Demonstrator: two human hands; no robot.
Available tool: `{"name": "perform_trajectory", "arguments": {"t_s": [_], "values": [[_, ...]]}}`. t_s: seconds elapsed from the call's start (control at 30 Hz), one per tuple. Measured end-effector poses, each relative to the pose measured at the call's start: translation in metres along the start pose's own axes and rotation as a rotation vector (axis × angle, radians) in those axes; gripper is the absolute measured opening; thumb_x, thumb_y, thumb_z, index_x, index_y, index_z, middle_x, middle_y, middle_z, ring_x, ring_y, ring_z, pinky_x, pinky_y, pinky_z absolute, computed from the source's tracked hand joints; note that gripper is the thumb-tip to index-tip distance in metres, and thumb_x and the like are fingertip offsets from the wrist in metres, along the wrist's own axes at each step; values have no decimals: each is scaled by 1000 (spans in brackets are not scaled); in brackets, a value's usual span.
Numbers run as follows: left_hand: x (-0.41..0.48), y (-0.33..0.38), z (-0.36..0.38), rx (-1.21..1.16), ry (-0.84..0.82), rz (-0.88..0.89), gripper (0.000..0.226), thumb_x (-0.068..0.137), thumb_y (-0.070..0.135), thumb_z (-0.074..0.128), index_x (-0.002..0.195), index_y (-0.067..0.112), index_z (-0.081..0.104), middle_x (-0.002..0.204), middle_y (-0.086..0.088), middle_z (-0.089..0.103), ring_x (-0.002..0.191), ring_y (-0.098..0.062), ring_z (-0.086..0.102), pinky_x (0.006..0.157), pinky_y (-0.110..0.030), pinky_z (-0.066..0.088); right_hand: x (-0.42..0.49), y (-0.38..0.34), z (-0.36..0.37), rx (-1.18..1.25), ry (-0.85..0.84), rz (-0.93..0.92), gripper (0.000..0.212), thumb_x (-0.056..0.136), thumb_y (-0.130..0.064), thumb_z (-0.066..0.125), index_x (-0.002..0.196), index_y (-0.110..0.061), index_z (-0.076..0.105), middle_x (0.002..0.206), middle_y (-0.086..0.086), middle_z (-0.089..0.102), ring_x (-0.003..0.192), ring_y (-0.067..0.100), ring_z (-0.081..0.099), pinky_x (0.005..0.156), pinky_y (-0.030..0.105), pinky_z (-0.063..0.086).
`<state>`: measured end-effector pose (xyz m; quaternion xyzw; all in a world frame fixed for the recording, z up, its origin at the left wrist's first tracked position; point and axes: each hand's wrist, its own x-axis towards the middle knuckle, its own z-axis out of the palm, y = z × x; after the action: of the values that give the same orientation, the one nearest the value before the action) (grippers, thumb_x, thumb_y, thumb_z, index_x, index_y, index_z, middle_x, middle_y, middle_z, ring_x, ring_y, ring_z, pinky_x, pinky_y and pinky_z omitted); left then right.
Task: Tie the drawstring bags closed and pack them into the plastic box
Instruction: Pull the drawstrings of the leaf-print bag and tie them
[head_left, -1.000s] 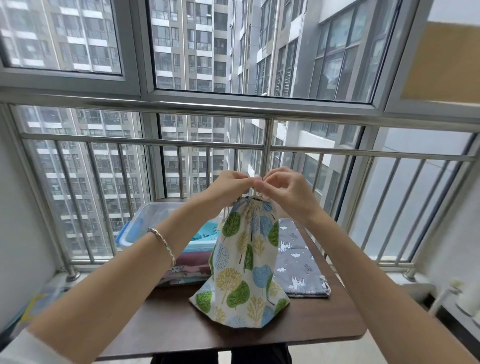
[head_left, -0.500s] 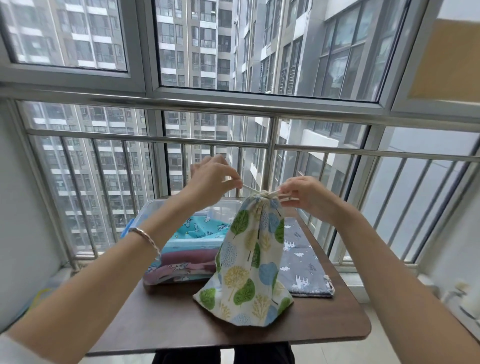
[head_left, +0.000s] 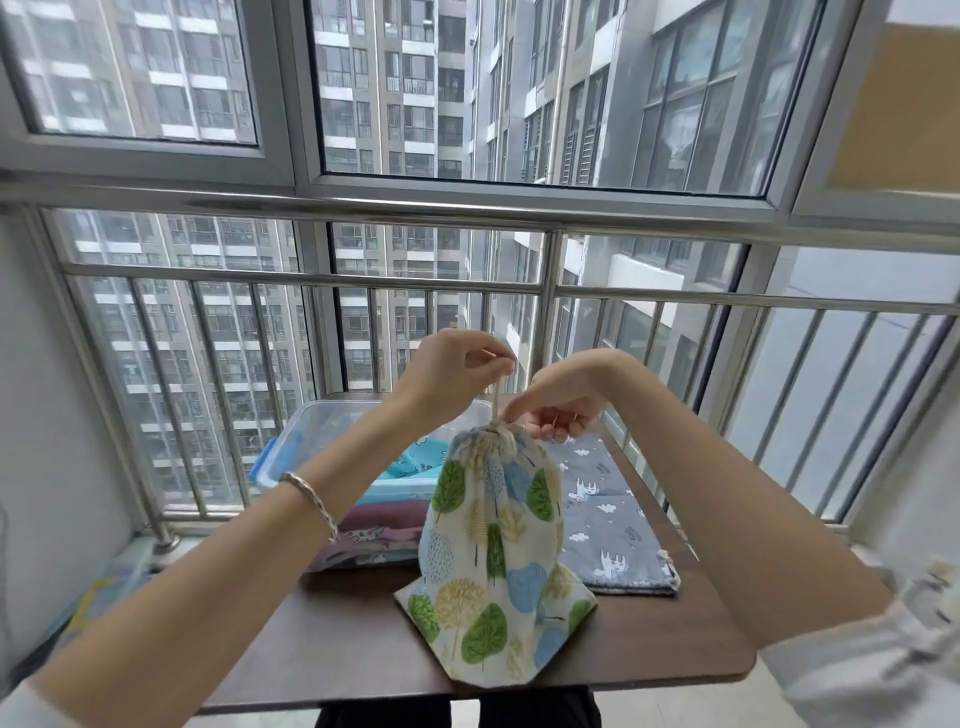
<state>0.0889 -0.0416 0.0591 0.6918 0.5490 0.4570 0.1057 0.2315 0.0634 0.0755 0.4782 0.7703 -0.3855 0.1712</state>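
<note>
A cream drawstring bag (head_left: 493, 551) printed with green, blue and yellow trees stands upright on the dark brown table (head_left: 353, 639), its mouth gathered tight. My left hand (head_left: 457, 369) pinches the beige drawstring (head_left: 496, 400) and holds it straight up above the mouth. My right hand (head_left: 563, 400) sits just right of the gathered mouth with fingers curled and the index finger touching the cord's base. A clear plastic box (head_left: 322, 431) with blue clips stands behind my left forearm and holds teal fabric.
A grey bag (head_left: 608, 519) with white animals lies flat on the table's right side. Purple and pink folded bags (head_left: 374, 535) are stacked in front of the box. A steel railing (head_left: 545, 286) and windows close off the far side of the table.
The bag's mouth has been drawn tighter. My left hand has come back to the cord and lifted it upward; my right hand has dropped lower, beside the gathered mouth.
</note>
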Motion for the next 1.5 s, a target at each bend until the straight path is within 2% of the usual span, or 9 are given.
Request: {"name": "perform_trajectory", "arguments": {"t_s": [0.17,0.4,0.6,0.77,0.83,0.93,1.13,1.3,1.5], "values": [[0,2,-2,-125,-57,-15,23,86,10,67,108,14,69,94,5,74,84,-4,71,84,-25,56,11,-7,3,16,-46,41,48,92,-54,50,66,-14,53,59,-2,42,49,12,35,51,21,25],[-1,2,2,-300,-63,-41,37,87,0,63,124,7,60,109,-3,71,92,-9,71,86,-24,55,13,-13,6,-32,-26,47,27,96,-25,46,75,-13,56,56,-3,45,49,10,40,49,19,26],[-4,2,8,-330,-72,-33,44,88,-3,60,131,4,54,117,-5,67,103,-8,67,91,-22,52,14,-12,1,-91,149,-8,32,92,-40,58,75,-13,53,55,-5,42,45,10,35,45,19,27],[-2,7,8,-383,-76,-40,42,88,-2,61,129,7,57,113,-2,69,105,-5,66,94,-21,51,11,-17,1,5,-93,11,46,100,-37,45,62,-22,66,53,-7,31,44,7,25,41,16,18],[-2,7,8,-401,-87,-46,42,88,-3,61,128,7,57,114,-3,69,106,-6,65,94,-22,51,15,-16,3,4,-96,73,38,102,-28,40,77,-19,66,51,-7,32,42,7,24,40,16,19],[-2,7,7,-418,-94,-52,43,88,-4,60,129,6,56,116,-4,68,106,-7,65,92,-20,51,16,-14,8,-58,-114,174,39,102,-28,38,67,-15,51,49,-6,33,41,8,25,39,16,21],[-4,4,5,-436,-85,-75,47,87,-2,62,132,5,53,119,-6,67,106,-9,65,90,-19,51,0,-10,5,20,-121,26,30,99,-24,47,75,-11,59,55,-5,44,42,6,33,36,14,24],[0,4,7,-454,-110,-81,49,86,-6,61,133,7,52,120,-3,67,107,-5,64,87,-19,52,-5,-6,7,303,104,-252,26,102,-22,40,91,-4,56,71,5,55,61,15,48,57,23,41],[4,6,9,-461,-131,-69,47,88,-9,56,133,4,51,118,-3,66,99,-5,67,79,-21,56,-2,7,14,586,78,-487,11,94,-8,56,103,-3,58,89,10,65,86,25,61,92,41,48]]}}
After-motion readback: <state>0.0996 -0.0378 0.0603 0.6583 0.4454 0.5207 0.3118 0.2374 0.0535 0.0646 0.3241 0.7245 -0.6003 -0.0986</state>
